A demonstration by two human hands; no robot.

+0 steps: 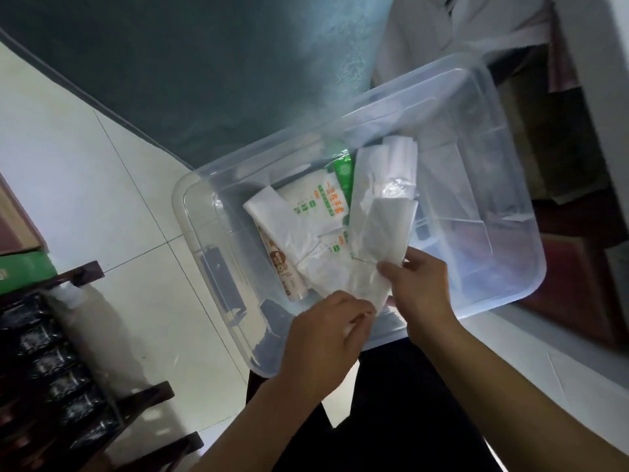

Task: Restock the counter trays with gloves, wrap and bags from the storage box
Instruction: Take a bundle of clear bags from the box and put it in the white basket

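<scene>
Pale floor tiles [85, 206] fill the left side, bordered above by a dark teal wall [204, 63]. Clear plastic storage box [503, 185] sits tilted across the frame, its near rim over the person's dark lap, its right end by a white ledge [578, 352]. Right half of the box floor is bare; packs crowd the left-centre. Inside: a green-printed glove pack [326, 202], a folded white bag [272, 216], an orange-labelled roll [286, 267] near the left wall. Right hand [418, 284] pinches a long white bag bundle [377, 212] at its lower end, grip clamped on it. Left hand [323, 335] pinches the same bundle's bottom corner, at the box's near rim. Dark wooden rack [68, 386] stands at lower left, well apart from the box.
</scene>
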